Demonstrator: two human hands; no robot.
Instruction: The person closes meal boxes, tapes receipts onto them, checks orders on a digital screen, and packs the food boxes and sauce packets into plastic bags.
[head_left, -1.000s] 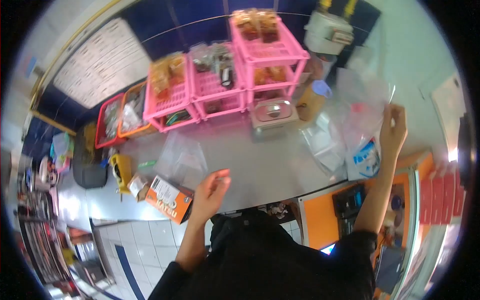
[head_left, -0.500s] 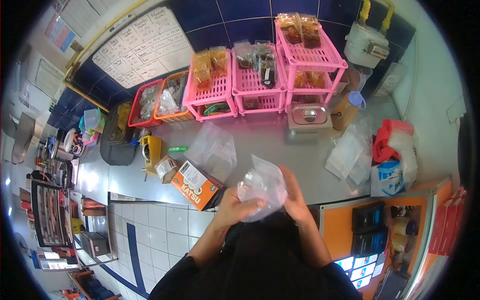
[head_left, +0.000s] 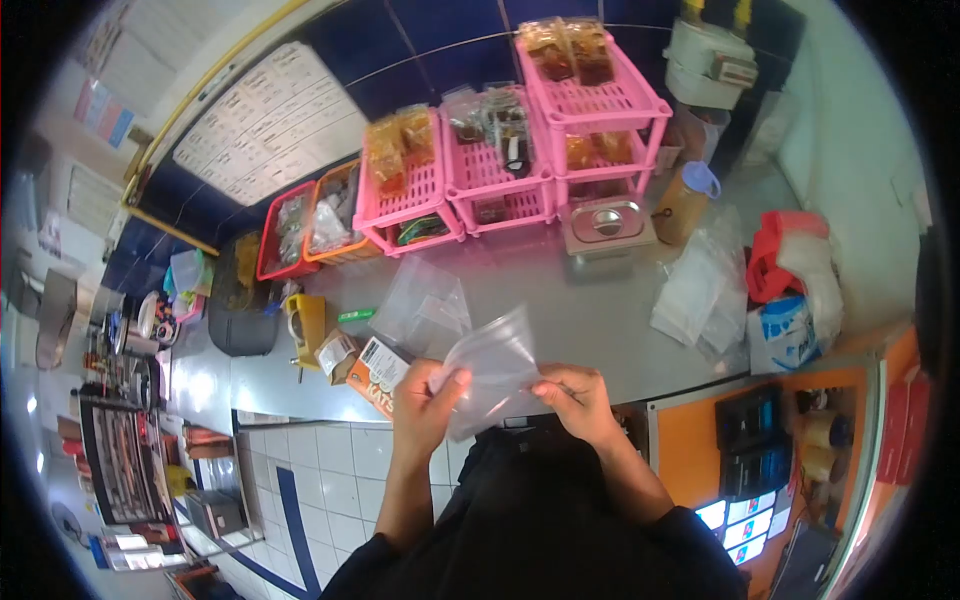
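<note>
A clear plastic bag (head_left: 497,362) is stretched between my two hands, above the front edge of the metal counter. My left hand (head_left: 428,405) pinches its left side, thumb on top. The bag's right edge is gripped between the thumb and fingers of my right hand (head_left: 577,398). Just beyond my left hand stands an orange box (head_left: 368,382) marked KATSU, partly covered by that hand. More clear plastic bags (head_left: 425,300) lie flat behind the box.
Pink racks (head_left: 400,200) with filled sachets line the back of the metal counter (head_left: 560,300). A lidded steel container (head_left: 608,225) and a bottle with a blue lid (head_left: 687,205) stand at the right. A yellow tape dispenser (head_left: 308,330) is at the left, near loose plastic bags' green packet (head_left: 356,315).
The bag, bunched up between my hands before, is now spread flatter. My left hand has moved left and up, partly covering the orange box. The camera view has tilted slightly.
</note>
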